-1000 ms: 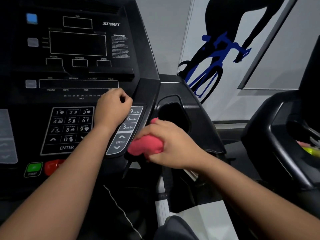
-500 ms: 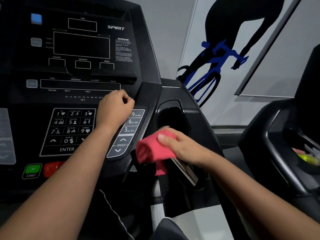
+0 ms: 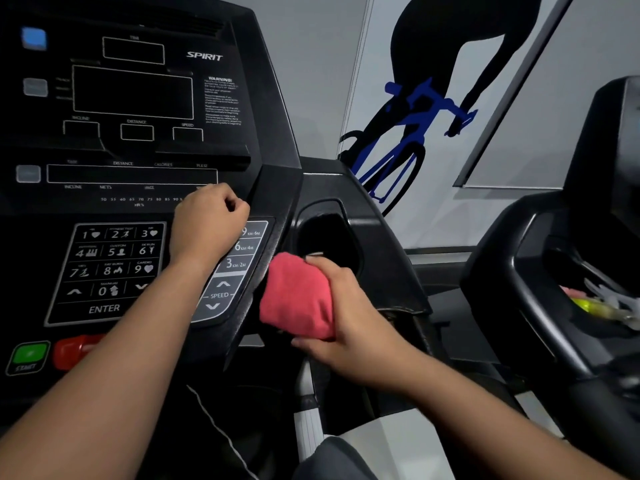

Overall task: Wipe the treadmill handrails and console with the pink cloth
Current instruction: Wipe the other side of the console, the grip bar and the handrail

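Clutching the bunched pink cloth in the right hand, fingers curled over its top edge and thumb wrapping under its lower edge, most of the wad bulging out to the left of that grip. Pressing the cloth against the dark side edge of the treadmill console, just right of the grey speed key strip and just below the cup holder recess. Resting the left hand on the console face up and to the left of the cloth, fingers curled into a loose fist, gripping nothing visible, partly covering the speed keys. Lying further left of both hands: number keypad, green start button, red stop button
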{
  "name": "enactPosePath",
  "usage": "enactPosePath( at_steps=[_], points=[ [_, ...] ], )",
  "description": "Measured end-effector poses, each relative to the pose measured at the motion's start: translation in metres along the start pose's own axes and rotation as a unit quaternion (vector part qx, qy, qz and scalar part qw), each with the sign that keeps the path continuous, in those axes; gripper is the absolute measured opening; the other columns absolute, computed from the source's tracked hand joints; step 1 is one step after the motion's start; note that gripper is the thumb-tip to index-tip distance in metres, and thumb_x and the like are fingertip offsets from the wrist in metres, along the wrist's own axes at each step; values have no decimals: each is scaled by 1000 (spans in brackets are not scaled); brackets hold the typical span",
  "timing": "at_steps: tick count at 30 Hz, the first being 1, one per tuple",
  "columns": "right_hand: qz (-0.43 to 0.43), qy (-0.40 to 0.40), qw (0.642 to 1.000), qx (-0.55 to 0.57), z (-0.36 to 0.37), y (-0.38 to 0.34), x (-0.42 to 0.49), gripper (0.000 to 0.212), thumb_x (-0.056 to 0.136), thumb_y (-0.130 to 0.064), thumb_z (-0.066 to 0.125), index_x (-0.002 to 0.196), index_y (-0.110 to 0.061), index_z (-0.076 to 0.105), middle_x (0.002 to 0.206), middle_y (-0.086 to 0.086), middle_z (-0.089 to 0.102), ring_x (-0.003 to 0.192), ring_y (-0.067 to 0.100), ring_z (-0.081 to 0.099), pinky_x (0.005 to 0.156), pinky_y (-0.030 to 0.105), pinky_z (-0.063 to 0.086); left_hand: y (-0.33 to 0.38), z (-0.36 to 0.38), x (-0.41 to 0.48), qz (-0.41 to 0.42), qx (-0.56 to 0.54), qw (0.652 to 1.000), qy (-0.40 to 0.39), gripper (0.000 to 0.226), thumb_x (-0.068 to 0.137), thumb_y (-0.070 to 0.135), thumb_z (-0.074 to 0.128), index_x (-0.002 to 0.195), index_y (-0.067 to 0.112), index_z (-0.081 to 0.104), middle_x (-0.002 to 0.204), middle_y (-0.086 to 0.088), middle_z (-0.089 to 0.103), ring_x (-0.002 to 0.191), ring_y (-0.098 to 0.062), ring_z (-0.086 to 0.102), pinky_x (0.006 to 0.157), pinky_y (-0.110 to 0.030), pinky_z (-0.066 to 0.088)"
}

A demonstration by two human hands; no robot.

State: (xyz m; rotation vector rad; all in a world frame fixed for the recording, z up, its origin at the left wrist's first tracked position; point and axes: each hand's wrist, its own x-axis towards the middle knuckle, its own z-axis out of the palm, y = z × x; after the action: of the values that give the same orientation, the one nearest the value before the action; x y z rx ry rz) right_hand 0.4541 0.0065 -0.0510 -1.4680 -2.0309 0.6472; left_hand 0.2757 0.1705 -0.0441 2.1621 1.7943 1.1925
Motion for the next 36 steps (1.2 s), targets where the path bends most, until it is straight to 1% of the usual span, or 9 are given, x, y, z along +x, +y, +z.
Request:
enactPosePath(
  at_steps=[4, 7, 9, 11, 18, 21, 25, 31, 36],
  points=[
    [-4, 37, 998, -46, -1, -18, 10, 91, 66, -34, 83, 139, -29, 28, 126, 0, 39, 117, 16, 43, 102, 33, 39, 1, 3, 0, 7, 18, 1000, -1, 18, 87, 23, 50, 79, 11, 61, 85, -6, 61, 82, -30, 56, 76, -39, 45],
    [74, -67, 992, 78, -15, -17, 33, 74, 66, -47, 81, 127, -29, 44, 117, -6, 53, 105, 6, 54, 95, 28, 46, 2, 3, 0, 8, 21, 1000, 1, 17, 86, 22, 51, 80, 11, 62, 87, -8, 62, 84, -32, 56, 77, -39, 43],
    [117, -137, 973, 145, -18, -12, 44, 70, 71, -69, 64, 125, -26, 54, 117, -11, 60, 106, 1, 56, 100, 27, 42, 3, 2, -1, 5, 19, 1000, -1, 17, 86, 21, 51, 80, 10, 62, 88, -9, 62, 85, -32, 56, 76, -38, 41],
    [157, -178, 954, 183, -16, -2, 37, 94, 67, -91, 36, 133, -27, 53, 136, -10, 53, 125, 4, 47, 112, 30, 27, 3, 1, -2, 1, 15, 1000, -1, 17, 86, 21, 51, 80, 9, 63, 88, -9, 62, 84, -32, 55, 75, -38, 40],
    [196, -132, 954, 188, -28, 9, 15, 57, 100, -52, 20, 135, -19, 51, 133, -10, 50, 120, -5, 43, 103, 12, 27, 3, 0, -3, -3, 8, 1000, -2, 18, 86, 21, 51, 77, 10, 61, 81, -2, 58, 78, -25, 53, 74, -35, 40],
    [118, -97, 975, 161, -19, 1, 23, 50, 102, -45, 24, 141, -17, 40, 140, -2, 45, 129, 4, 41, 114, 29, 26, 4, 1, -1, -1, 17, 1000, -2, 17, 86, 21, 51, 76, 11, 60, 80, -1, 56, 80, -27, 53, 76, -37, 41],
    [58, -44, 997, 41, -11, -22, 27, 64, 93, -46, 48, 147, -43, 13, 128, 2, 37, 125, 22, 32, 110, 41, 24, 3, 2, -1, -1, 26, 1000, -1, 16, 86, 22, 51, 77, 12, 60, 81, -3, 55, 82, -30, 54, 76, -38, 41],
    [-7, 236, 956, -172, 38, -22, 8, 53, 85, -47, 50, 134, -38, 33, 123, 9, 42, 102, 29, 43, 88, 47, 44, 3, 3, -3, 10, 32, 999, 5, 17, 86, 19, 50, 81, 8, 62, 89, -11, 61, 85, -34, 56, 78, -40, 42],
    [-50, 281, 930, -232, 50, -7, 3, 67, 74, -26, 76, 128, -39, 38, 125, 11, 40, 98, 29, 43, 83, 42, 44, 3, 3, -3, 12, 31, 999, 9, 18, 87, 20, 50, 82, 8, 62, 89, -10, 61, 85, -32, 55, 79, -40, 42]
  ],
)
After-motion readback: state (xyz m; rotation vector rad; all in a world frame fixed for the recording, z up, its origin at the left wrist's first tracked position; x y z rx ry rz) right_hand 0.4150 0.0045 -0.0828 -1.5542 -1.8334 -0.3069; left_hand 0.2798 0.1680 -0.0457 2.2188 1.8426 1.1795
